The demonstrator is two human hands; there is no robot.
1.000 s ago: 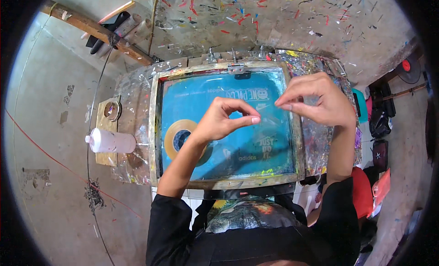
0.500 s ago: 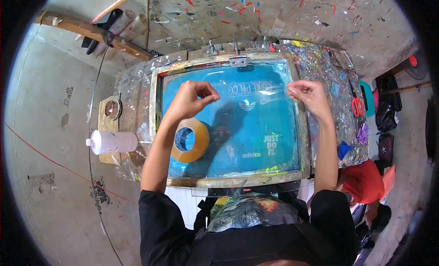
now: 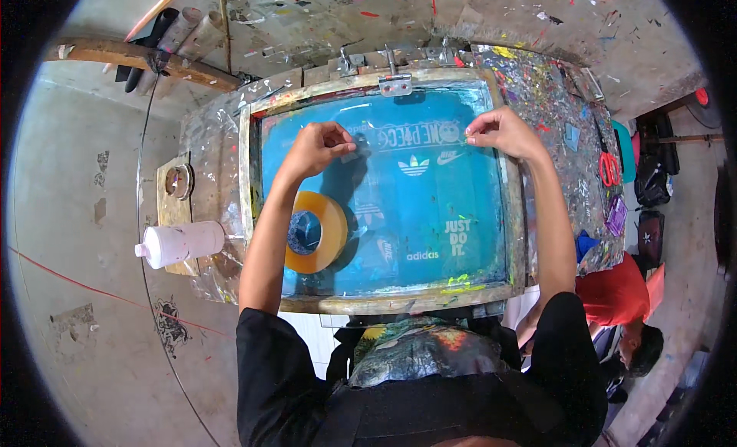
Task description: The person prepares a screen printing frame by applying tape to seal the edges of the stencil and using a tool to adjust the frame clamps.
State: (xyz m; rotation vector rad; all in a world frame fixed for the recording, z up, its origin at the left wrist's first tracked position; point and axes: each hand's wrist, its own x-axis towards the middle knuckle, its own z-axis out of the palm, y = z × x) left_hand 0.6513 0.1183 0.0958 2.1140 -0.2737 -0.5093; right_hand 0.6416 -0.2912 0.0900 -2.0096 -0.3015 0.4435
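Observation:
A wooden-framed printing screen (image 3: 430,193) with blue mesh and several pale stencil designs lies before me. Above its far part, my left hand (image 3: 318,147) pinches thumb and fingertips together. My right hand (image 3: 499,132) does the same near the frame's right side. A faint, see-through strip, apparently clear tape, spans between the two pinches over the far row of designs; its edges are hard to make out. On the mesh beside my left forearm rests a large roll of yellowish packing tape (image 3: 332,233), partly covered by that forearm.
A white bottle (image 3: 184,243) lies on its side at the left. Beyond it is a small round container (image 3: 180,182). Metal hinges (image 3: 395,84) hold the screen's far edge. Red-handled scissors (image 3: 609,169) are on the paint-spattered board at right. A person in red (image 3: 614,289) is nearby.
The view has shifted slightly, so the screen's far edge sits higher in the picture. Both hands have moved a little to the left over the screen, still pinched.

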